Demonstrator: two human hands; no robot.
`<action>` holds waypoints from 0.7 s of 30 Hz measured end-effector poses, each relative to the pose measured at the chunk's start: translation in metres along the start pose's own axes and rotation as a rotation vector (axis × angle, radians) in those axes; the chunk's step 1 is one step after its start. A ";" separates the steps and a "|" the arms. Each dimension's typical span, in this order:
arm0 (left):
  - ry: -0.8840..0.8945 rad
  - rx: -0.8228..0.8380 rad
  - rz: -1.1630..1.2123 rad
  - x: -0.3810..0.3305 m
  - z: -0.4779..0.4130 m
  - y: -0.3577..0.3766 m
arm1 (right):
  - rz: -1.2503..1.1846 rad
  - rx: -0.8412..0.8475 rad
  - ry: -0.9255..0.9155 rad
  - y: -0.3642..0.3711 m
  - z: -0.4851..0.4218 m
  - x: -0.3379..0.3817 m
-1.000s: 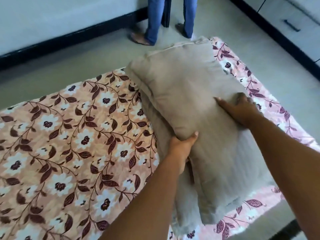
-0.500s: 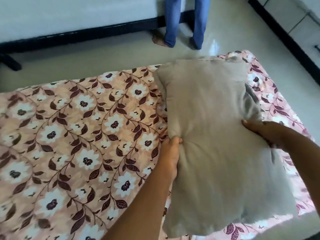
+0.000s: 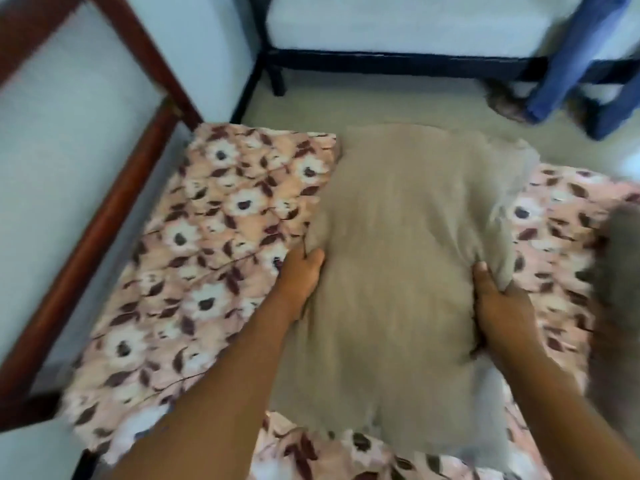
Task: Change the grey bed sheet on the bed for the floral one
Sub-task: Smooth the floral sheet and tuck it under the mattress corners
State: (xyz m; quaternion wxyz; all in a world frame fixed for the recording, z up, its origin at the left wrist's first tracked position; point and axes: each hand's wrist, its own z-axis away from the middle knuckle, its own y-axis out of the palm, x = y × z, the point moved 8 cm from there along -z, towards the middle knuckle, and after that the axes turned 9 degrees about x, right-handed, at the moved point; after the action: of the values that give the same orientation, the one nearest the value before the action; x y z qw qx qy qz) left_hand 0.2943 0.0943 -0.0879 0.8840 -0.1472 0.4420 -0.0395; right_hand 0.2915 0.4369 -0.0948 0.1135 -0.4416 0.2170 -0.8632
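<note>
We grip the grey pillow [image 3: 398, 265] by its sides, left hand [image 3: 301, 275] and right hand [image 3: 498, 299] both clamped on it, above the floral sheet [image 3: 221, 237].

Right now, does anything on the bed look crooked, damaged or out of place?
Nothing clearly wrong. The floral sheet lies spread out, and the left hand and right hand grip the grey pillow by its sides. One blurred grey shape at the right edge is too unclear to judge.
</note>
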 end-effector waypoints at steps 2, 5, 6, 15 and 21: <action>-0.017 -0.109 -0.089 0.021 -0.015 -0.090 | -0.036 0.106 -0.047 0.091 0.006 0.034; -0.076 -0.230 -0.216 0.055 -0.022 -0.208 | -0.035 0.272 -0.089 0.214 0.027 0.079; -0.120 -0.260 -0.261 0.070 -0.023 -0.241 | -0.016 0.319 -0.087 0.251 0.036 0.088; -0.377 -0.420 -0.477 0.243 -0.014 -0.439 | 0.165 0.757 0.074 0.510 0.128 0.038; -0.429 -0.298 -0.579 0.275 -0.016 -0.409 | 0.205 0.762 0.241 0.529 0.156 0.005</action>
State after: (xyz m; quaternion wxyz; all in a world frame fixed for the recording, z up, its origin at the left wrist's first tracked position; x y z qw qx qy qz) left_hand 0.4727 -0.3542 -0.1877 0.8775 -0.3975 0.1883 -0.1910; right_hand 0.4178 -0.0736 -0.2617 0.3282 -0.2395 -0.0636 -0.9115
